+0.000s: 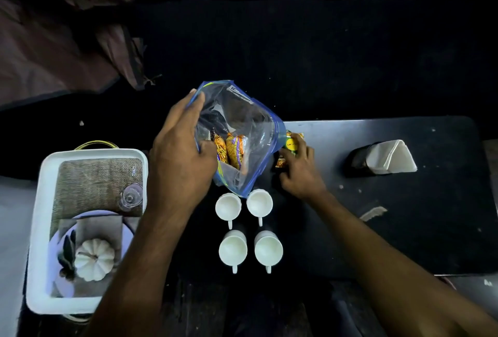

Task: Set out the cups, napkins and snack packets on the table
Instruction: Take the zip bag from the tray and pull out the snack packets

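Note:
Several white cups [249,229] stand in a square block on the dark table [404,215], handles toward me. Just beyond them my left hand [180,159] grips the left edge of a clear zip bag [242,121] with a blue rim, tilted above the table. Orange snack packets [231,150] lie inside the bag. To its right, my right hand [299,169] holds a green and yellow snack packet [292,142] down at the table surface. A black holder with folded white napkins [390,157] stands at the right.
A white tray [40,229] at the left holds a woven mat, an upturned glass, a plate, grey cloth and a small white pumpkin. Brown fabric [54,40] hangs at the upper left. The far background is dark. A scrap of paper [373,212] lies on the table.

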